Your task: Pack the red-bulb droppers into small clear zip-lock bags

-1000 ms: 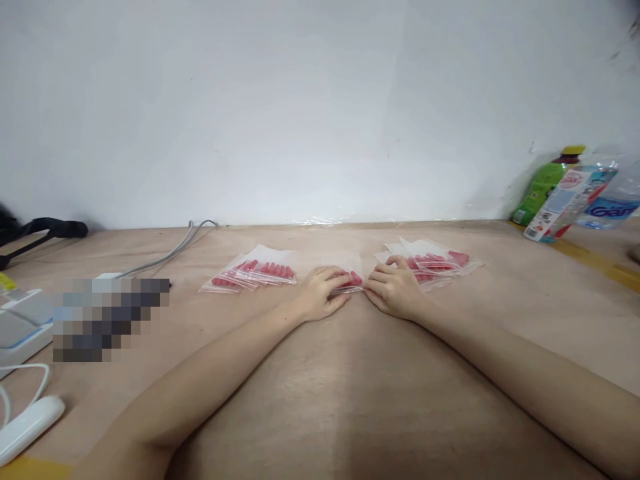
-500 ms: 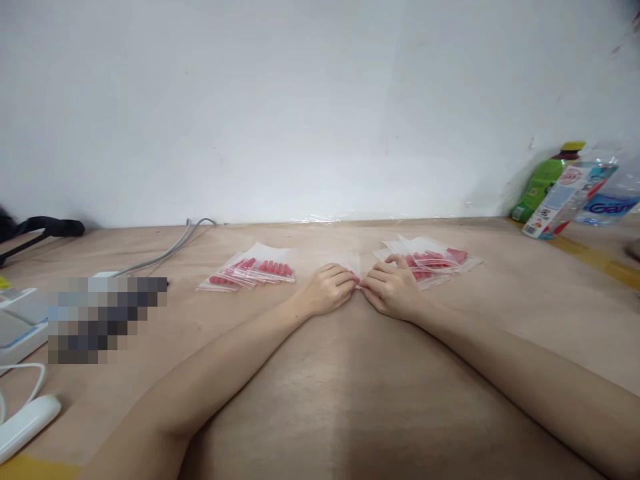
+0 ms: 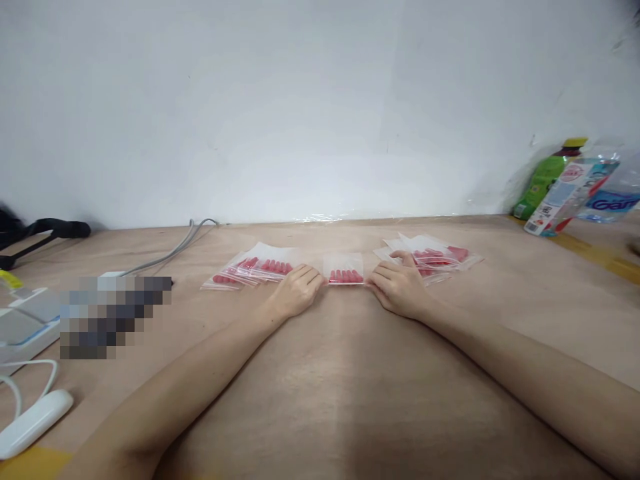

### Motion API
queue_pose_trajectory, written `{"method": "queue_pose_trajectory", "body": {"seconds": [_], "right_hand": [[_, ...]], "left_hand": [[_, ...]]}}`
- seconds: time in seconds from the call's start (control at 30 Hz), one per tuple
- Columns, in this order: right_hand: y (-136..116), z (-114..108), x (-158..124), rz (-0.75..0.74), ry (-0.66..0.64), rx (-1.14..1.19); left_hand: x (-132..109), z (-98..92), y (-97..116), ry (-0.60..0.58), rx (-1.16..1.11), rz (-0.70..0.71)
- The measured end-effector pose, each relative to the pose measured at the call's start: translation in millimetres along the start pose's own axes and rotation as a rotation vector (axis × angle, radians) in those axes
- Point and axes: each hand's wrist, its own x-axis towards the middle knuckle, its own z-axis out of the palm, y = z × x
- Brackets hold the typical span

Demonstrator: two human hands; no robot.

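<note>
A small clear zip bag [image 3: 343,267] with several red finger-shaped pieces in a row lies flat in the middle of the table. My left hand [image 3: 300,290] is closed, pinching the bag's near left corner. At the near right corner, my right hand [image 3: 397,287] pinches the bag's edge with its fingers curled. Left of my left hand, overlapping bags of red pieces [image 3: 255,265] are fanned out. Another pile of such bags [image 3: 440,255] lies just behind and right of my right hand, which partly hides it.
A power strip [image 3: 37,333], a grey cable [image 3: 170,250] and a white oblong device [image 3: 37,423] are on the left. A green bottle [image 3: 543,183], a carton [image 3: 567,200] and a clear bottle [image 3: 613,200] lean at the back right. A white wall [image 3: 300,113] bounds the table.
My left hand has moved left along the bag's near edge, away from my right hand, uncovering the red pieces. My right hand has barely moved.
</note>
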Motion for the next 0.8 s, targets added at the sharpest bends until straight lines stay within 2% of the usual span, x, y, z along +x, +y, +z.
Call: {"method": "queue_pose_trajectory", "body": {"seconds": [0.13,0.23,0.3,0.4,0.5,0.6,0.7,0.8], "right_hand": [[2,-3,-5,-0.01,-0.009,0.049],[8,-12,-9,0.05,-0.031,0.032],[14,-18,-11,0.162,-0.055,-0.037],[28,-21,-16,0.429,-0.108,-0.163],[42,-17,-22,0.731,-0.197,-0.197],[52,-12,-26,0.913,-0.294,-0.086],[55,-9,-29,0.968,-0.291,-0.008],[59,-6,-32,0.931,-0.239,-0.005]], "left_hand": [[1,-4.2,2,-0.031,-0.034,-0.013],[5,-8.3,8,-0.073,-0.142,-0.119],[9,-6.8,12,-0.097,-0.226,-0.201],[15,2.5,19,-0.101,-0.346,-0.252],[21,14.0,23,-0.033,-0.488,-0.291],[23,20.2,20,0.052,-0.526,-0.351],[19,17.4,7,0.136,-0.487,-0.46],[11,5.2,-16,0.177,-0.439,-0.523]]}}
